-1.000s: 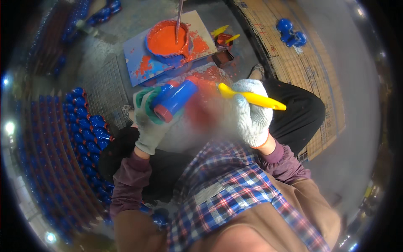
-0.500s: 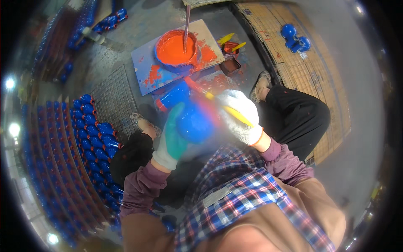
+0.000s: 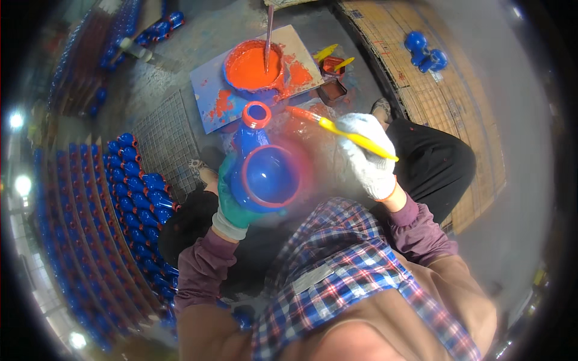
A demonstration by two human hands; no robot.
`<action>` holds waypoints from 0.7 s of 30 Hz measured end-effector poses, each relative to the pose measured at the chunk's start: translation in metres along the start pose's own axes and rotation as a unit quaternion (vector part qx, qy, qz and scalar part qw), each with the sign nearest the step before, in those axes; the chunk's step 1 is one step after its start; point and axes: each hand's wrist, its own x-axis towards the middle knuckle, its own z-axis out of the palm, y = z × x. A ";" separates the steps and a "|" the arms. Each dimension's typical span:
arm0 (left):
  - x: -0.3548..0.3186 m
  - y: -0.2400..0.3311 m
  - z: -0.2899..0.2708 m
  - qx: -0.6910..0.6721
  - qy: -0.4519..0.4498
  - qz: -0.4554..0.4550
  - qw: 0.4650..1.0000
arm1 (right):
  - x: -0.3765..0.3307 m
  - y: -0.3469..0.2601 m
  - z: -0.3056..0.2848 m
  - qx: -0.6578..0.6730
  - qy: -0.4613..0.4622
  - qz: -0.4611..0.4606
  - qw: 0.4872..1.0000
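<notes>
My left hand point(image 3: 230, 198), in a green-coated glove, is wrapped round a glossy blue pipe fitting point(image 3: 251, 143). The fitting's wide round mouth faces up, with a reddish rim blurred on its right side. Beyond it, the narrower neck ends in a bright red ring. In a white glove, my right hand point(image 3: 364, 162) grips a paintbrush point(image 3: 355, 137) by its yellow handle. The red-coated bristles point left, a little right of the neck and apart from it. Farther away stands a tub of orange-red paint point(image 3: 247, 91), a stick upright in it.
The tub rests on a paint-splashed board point(image 3: 208, 108). Right of it are small paint containers point(image 3: 332, 90) with yellow-handled brushes. Stacked blue fittings point(image 3: 141, 201) fill the left side, beside a wire mesh point(image 3: 165, 132). More blue fittings point(image 3: 424, 53) lie on the cardboard sheet point(image 3: 463, 120) at right.
My left hand has turned the fitting so its wide mouth and red-ringed neck now face up. My right hand has moved right with the paintbrush, away from the fitting.
</notes>
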 end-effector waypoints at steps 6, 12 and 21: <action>-0.004 0.002 -0.010 0.157 0.005 0.088 0.984 | 0.012 -0.008 0.004 0.090 0.053 0.077 0.992; 0.000 -0.003 -0.021 0.167 -0.001 0.083 0.982 | 0.033 -0.020 0.010 -0.002 0.004 -0.027 1.000; -0.004 -0.001 0.025 0.590 0.070 0.268 0.759 | 0.018 -0.026 -0.011 -0.021 0.018 -0.014 1.000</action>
